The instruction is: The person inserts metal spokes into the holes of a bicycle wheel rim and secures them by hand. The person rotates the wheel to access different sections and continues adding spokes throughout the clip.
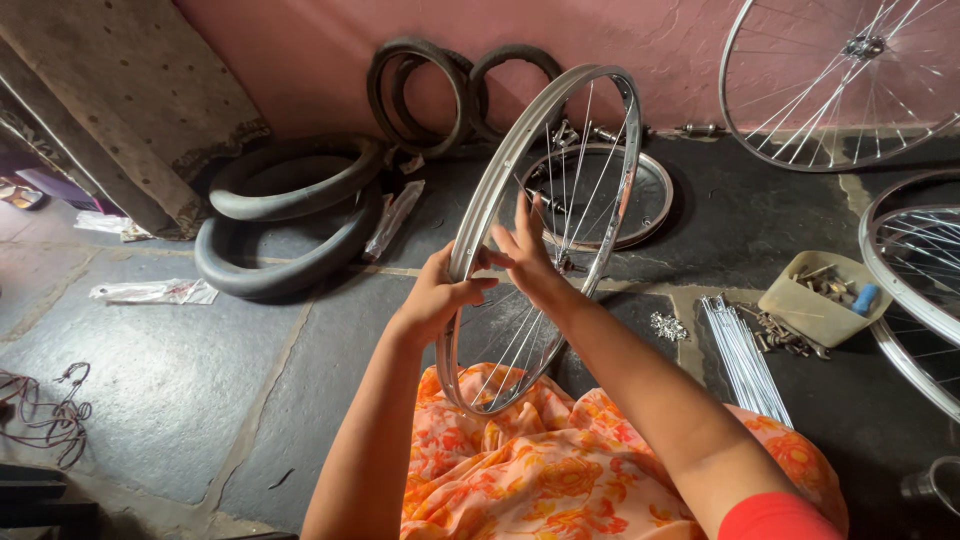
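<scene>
The person sits on the dark stone floor (pixel 150 370) with a shiny silver bicycle wheel rim (pixel 500 170) stood upright on edge, its bottom resting on their orange floral-print lap (pixel 530 470). The left hand (pixel 440 293) reaches forward, arm fairly straight, fingers curled round the rim's near edge about halfway up. The right hand (pixel 527 262) comes in from the right, forearm angled across, fingers loosely spread and pointing up among the thin metal spokes (pixel 570 190); can't really tell if it's pinching one. Nearby: black rubber tyres (pixel 290 215) off left, a bundle of loose silver spokes (pixel 745 360) and a beige plastic tray of small parts (pixel 815 300) on the right.
</scene>
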`<action>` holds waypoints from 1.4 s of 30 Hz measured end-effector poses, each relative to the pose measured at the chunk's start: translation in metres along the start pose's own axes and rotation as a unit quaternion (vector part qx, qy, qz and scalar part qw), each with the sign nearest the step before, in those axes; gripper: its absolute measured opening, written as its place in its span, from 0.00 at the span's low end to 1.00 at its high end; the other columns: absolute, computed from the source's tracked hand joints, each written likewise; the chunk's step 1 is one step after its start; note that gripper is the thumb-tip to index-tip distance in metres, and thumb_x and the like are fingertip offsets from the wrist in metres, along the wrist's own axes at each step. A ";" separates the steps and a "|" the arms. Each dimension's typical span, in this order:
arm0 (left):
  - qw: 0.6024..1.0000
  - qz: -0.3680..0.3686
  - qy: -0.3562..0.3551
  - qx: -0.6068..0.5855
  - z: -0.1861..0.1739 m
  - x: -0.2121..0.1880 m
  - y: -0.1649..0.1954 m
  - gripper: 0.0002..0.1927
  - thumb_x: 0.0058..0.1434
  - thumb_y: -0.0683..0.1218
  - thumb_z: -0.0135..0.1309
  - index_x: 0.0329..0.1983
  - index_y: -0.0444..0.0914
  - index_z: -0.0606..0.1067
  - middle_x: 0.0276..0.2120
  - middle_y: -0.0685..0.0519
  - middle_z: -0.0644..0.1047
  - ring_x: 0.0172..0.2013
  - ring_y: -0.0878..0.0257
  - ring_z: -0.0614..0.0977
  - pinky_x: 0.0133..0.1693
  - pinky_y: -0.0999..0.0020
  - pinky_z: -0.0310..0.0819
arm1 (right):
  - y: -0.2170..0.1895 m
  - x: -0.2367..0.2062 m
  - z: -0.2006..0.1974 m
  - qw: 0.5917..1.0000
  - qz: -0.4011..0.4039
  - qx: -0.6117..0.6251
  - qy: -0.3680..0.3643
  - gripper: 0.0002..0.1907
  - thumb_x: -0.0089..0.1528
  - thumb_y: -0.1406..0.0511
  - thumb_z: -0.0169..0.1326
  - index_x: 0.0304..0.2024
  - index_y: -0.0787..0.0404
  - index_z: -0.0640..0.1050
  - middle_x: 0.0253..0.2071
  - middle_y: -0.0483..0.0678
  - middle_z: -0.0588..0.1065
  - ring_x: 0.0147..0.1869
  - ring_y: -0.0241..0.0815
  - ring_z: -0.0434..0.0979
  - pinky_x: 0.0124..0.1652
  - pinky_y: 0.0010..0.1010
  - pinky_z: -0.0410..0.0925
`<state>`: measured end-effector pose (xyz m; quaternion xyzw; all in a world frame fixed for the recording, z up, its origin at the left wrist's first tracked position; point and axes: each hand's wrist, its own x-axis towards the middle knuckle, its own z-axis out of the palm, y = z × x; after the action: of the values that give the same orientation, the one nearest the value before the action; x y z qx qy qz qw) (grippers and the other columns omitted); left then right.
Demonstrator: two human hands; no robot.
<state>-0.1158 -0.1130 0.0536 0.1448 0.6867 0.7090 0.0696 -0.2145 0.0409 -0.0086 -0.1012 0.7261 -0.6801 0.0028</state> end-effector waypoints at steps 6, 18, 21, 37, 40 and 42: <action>0.999 0.027 -0.036 0.005 -0.008 -0.005 -0.002 0.23 0.46 0.31 0.49 0.47 0.34 0.70 0.53 0.46 0.79 0.59 0.57 0.77 0.60 0.61 0.75 | -0.042 0.031 0.021 0.917 -0.177 -0.258 0.249 0.54 0.63 0.61 0.59 0.77 0.55 0.37 0.76 0.65 0.25 0.82 0.68 0.30 0.73 0.62 0.39; 0.999 0.016 -0.030 -0.002 -0.008 -0.002 0.001 0.25 0.46 0.32 0.49 0.50 0.32 0.71 0.53 0.45 0.79 0.56 0.57 0.78 0.60 0.60 0.75 | -0.021 0.040 0.020 0.947 -0.061 -0.260 0.179 0.36 0.62 0.65 0.53 0.71 0.63 0.59 0.74 0.57 0.56 0.74 0.57 0.60 0.70 0.44 0.57; 1.000 0.013 -0.026 -0.004 -0.010 -0.001 0.004 0.26 0.46 0.32 0.49 0.52 0.33 0.70 0.53 0.45 0.79 0.56 0.57 0.77 0.59 0.59 0.75 | -0.009 0.028 0.011 0.962 -0.164 -0.209 0.064 0.27 0.66 0.67 0.50 0.67 0.69 0.66 0.70 0.59 0.64 0.76 0.55 0.61 0.71 0.43 0.56; 0.998 0.014 -0.058 -0.014 -0.007 0.003 0.004 0.24 0.44 0.32 0.51 0.47 0.36 0.71 0.53 0.47 0.79 0.60 0.58 0.76 0.58 0.56 0.74 | 0.037 -0.025 -0.078 0.947 -0.295 -0.108 -0.071 0.06 0.64 0.77 0.48 0.42 0.65 0.70 0.45 0.51 0.81 0.49 0.42 0.84 0.48 0.31 0.78; 0.996 0.035 -0.083 0.011 -0.006 0.005 0.006 0.24 0.46 0.31 0.53 0.47 0.37 0.72 0.53 0.48 0.80 0.56 0.60 0.76 0.58 0.60 0.73 | 0.016 -0.027 -0.079 0.960 -0.249 -0.092 -0.092 0.15 0.66 0.72 0.52 0.54 0.64 0.66 0.43 0.51 0.80 0.47 0.41 0.82 0.46 0.30 0.75; 0.993 0.054 -0.088 0.057 -0.006 0.008 0.007 0.23 0.48 0.31 0.56 0.49 0.38 0.74 0.52 0.47 0.80 0.54 0.62 0.75 0.58 0.65 0.71 | -0.005 -0.026 -0.078 0.961 -0.228 -0.107 -0.112 0.22 0.66 0.70 0.53 0.62 0.63 0.65 0.42 0.51 0.80 0.46 0.41 0.81 0.46 0.30 0.74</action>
<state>-0.1245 -0.1170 0.0611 0.2476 0.7084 0.6558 0.0830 -0.1993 0.1219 -0.0017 -0.3395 0.7470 -0.5657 -0.0816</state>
